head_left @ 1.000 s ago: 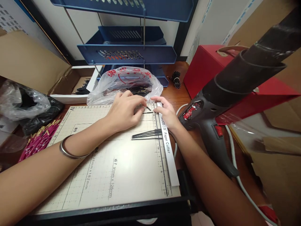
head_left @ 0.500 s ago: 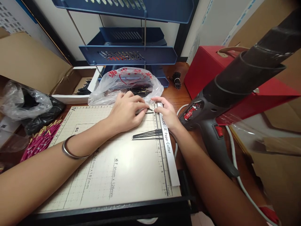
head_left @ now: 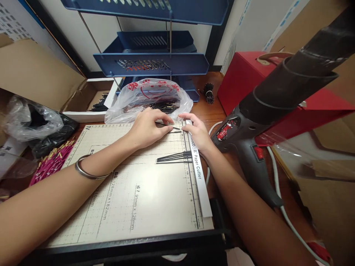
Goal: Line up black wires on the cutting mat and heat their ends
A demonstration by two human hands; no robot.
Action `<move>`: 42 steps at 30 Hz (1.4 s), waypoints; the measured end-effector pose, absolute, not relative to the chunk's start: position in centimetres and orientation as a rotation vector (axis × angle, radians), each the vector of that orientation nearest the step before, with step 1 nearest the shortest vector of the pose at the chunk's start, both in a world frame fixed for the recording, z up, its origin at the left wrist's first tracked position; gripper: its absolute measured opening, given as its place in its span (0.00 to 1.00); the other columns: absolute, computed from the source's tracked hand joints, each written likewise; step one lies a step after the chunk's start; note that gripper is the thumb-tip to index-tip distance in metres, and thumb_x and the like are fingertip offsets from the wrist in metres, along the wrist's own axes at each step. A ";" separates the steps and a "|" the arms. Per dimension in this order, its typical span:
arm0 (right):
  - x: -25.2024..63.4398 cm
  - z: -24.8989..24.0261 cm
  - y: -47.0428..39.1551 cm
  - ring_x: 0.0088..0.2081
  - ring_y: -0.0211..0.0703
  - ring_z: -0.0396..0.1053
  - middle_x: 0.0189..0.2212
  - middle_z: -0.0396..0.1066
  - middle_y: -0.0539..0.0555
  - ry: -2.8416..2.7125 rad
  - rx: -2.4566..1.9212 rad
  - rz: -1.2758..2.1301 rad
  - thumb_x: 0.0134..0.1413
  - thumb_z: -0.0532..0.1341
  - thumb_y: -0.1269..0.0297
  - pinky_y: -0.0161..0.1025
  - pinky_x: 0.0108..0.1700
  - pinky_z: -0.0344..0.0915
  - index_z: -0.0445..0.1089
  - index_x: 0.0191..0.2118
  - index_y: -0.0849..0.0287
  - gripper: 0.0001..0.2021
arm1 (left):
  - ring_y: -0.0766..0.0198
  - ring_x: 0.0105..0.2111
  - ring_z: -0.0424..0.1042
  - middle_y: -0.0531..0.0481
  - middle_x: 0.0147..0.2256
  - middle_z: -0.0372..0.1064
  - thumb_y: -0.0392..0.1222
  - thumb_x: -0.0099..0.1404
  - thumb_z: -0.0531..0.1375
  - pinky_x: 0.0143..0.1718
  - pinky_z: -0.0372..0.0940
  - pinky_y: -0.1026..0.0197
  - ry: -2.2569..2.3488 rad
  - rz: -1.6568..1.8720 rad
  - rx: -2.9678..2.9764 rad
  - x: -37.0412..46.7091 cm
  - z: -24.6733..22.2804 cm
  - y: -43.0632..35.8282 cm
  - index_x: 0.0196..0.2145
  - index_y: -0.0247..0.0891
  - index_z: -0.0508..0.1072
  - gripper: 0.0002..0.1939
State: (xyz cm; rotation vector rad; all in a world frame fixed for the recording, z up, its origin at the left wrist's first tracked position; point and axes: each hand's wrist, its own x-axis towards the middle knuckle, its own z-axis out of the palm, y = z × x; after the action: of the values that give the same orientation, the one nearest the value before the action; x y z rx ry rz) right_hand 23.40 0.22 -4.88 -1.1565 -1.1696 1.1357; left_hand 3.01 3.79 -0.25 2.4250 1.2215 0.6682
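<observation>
Near the centre of the frame, we have our left hand [head_left: 148, 129] at thin black strands [head_left: 176, 128] on the paper cutter [head_left: 158, 207], but cannot tell whether its thumb and forefinger pinch one. Our right hand [head_left: 198, 136], just right of centre, rests thumb and forefinger parted on the white guide [head_left: 202, 188]. Slightly lower, we see a fan of black strands [head_left: 173, 157], its right ends at that guide.
</observation>
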 end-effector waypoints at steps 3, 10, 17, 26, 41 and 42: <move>23.4 -4.9 0.2 0.61 0.58 0.72 0.54 0.79 0.55 -1.172 -1.165 1.143 0.41 0.63 0.59 0.58 0.73 0.62 0.75 0.48 0.53 0.23 | 0.52 0.44 0.77 0.48 0.39 0.84 0.45 0.67 0.68 0.49 0.65 0.50 1.245 0.675 2.357 3.2 -0.2 3.8 0.40 0.43 0.88 0.08; 23.7 -5.1 0.3 0.60 0.56 0.72 0.54 0.78 0.54 -1.210 -1.168 1.123 0.43 0.64 0.62 0.57 0.73 0.62 0.76 0.48 0.53 0.21 | 0.51 0.42 0.77 0.48 0.38 0.84 0.46 0.68 0.68 0.51 0.65 0.48 1.227 0.707 2.333 3.3 -0.3 3.7 0.35 0.42 0.87 0.08; 23.8 -5.3 0.4 0.61 0.56 0.71 0.54 0.78 0.54 -1.213 -1.145 1.138 0.45 0.65 0.62 0.57 0.73 0.62 0.77 0.49 0.53 0.21 | 0.52 0.41 0.77 0.49 0.37 0.84 0.46 0.68 0.68 0.51 0.64 0.49 1.210 0.707 2.348 3.2 -0.5 3.7 0.35 0.43 0.87 0.08; 23.7 -5.2 0.3 0.61 0.56 0.71 0.55 0.77 0.55 -1.186 -1.131 1.172 0.44 0.66 0.60 0.57 0.73 0.62 0.76 0.49 0.53 0.22 | 0.53 0.40 0.76 0.49 0.36 0.83 0.47 0.69 0.67 0.50 0.63 0.49 1.164 0.716 2.401 3.2 -0.6 3.8 0.36 0.43 0.87 0.09; 24.0 -5.5 0.5 0.59 0.55 0.72 0.54 0.77 0.55 -1.221 -1.129 1.139 0.45 0.68 0.62 0.57 0.71 0.64 0.76 0.50 0.53 0.22 | 0.53 0.41 0.76 0.48 0.37 0.84 0.46 0.68 0.67 0.52 0.65 0.48 1.209 0.678 2.365 3.4 -0.1 3.6 0.35 0.42 0.87 0.09; 24.0 -5.6 0.6 0.59 0.55 0.72 0.53 0.77 0.55 -1.226 -1.127 1.133 0.45 0.67 0.62 0.57 0.71 0.63 0.76 0.50 0.53 0.22 | 0.53 0.41 0.76 0.48 0.37 0.83 0.46 0.68 0.67 0.52 0.66 0.48 1.202 0.679 2.367 3.4 -0.1 3.6 0.35 0.42 0.87 0.09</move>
State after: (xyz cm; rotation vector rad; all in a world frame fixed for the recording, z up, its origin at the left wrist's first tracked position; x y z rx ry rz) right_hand 24.00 0.55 -5.57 -1.1268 -1.2264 1.1334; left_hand 3.44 3.60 -0.11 2.3666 1.2018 0.6788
